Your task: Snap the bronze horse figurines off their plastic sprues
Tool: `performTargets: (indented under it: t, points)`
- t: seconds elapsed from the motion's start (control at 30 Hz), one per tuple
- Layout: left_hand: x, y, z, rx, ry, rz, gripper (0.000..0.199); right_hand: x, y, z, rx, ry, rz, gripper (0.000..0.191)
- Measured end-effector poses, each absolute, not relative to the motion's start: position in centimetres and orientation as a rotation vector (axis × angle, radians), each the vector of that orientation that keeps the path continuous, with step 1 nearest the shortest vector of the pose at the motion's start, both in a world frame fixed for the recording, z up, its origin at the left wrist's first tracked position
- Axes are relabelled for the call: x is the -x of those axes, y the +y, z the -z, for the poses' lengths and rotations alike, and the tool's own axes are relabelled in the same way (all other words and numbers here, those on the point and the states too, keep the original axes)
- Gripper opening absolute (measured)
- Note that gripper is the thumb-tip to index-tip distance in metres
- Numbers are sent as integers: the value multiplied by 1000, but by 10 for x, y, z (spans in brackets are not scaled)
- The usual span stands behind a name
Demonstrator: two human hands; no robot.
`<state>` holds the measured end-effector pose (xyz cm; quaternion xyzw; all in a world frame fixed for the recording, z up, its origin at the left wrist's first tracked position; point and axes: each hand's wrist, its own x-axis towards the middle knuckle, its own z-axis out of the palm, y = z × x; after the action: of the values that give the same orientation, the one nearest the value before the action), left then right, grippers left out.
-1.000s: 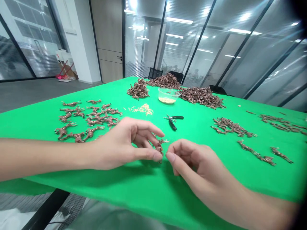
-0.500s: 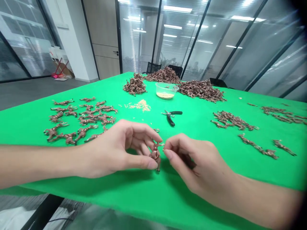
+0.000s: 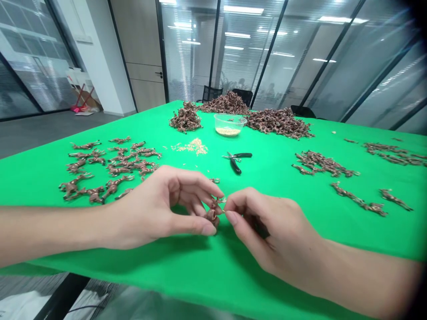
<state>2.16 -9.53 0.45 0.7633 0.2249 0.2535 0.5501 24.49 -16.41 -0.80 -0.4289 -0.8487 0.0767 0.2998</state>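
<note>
My left hand (image 3: 160, 202) is closed on a small brown deer-like figurine (image 3: 212, 216), held between thumb and fingers just above the green cloth. Part of the figurine is hidden by the fingers, and light-coloured tips show at its upper end. Thumb and forefinger of my right hand (image 3: 273, 226) pinch a tiny pale piece (image 3: 223, 212) close beside the figurine. Whether the piece touches it I cannot tell. Another small brown part (image 3: 214, 180) lies on the cloth just behind my left fingers.
Black-handled pliers (image 3: 235, 162) lie open beyond my hands. Pale grains (image 3: 196, 146) are scattered near a clear plastic tub (image 3: 230, 120) containing more. Large heaps of brown figurines (image 3: 278, 123) stand at the back. Several loose figurines (image 3: 116, 183) lie left, with a group (image 3: 325, 162) right.
My right fingertips have shifted slightly left, bringing the pale piece closer to the figurine. The figurine looks a little more tilted in my left hand. The view has moved slightly.
</note>
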Motion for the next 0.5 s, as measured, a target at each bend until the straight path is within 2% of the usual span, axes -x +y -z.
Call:
performTargets:
  t: [0.5]
  points:
    - [-18,-100,-12,-1960,562,-621,39,-244,-166,12,1009,-2255,21,8]
